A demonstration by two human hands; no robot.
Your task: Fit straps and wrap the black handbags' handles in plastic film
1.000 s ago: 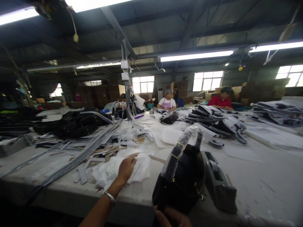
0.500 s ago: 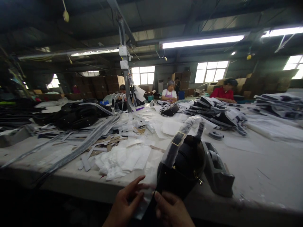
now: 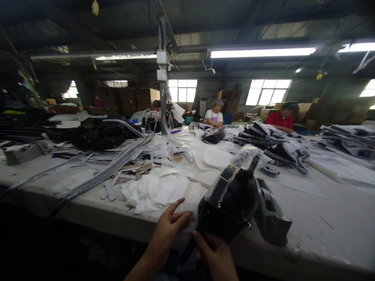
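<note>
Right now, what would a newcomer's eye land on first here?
Probably the black handbag at the near edge of the table, its handle in translucent wrap with a gold-coloured buckle. Next, the grey tape dispenser just right of it and the crumpled white sheets to its left.

A lit tube lamp (image 3: 263, 52) hangs under the dark roof (image 3: 199, 23) between one and two o'clock, with bright windows (image 3: 182, 91) at twelve and two. A grey post (image 3: 162, 91) stands at eleven, stacked boxes (image 3: 143, 99) at ten; a pale table (image 3: 322, 218) fills four.
</note>
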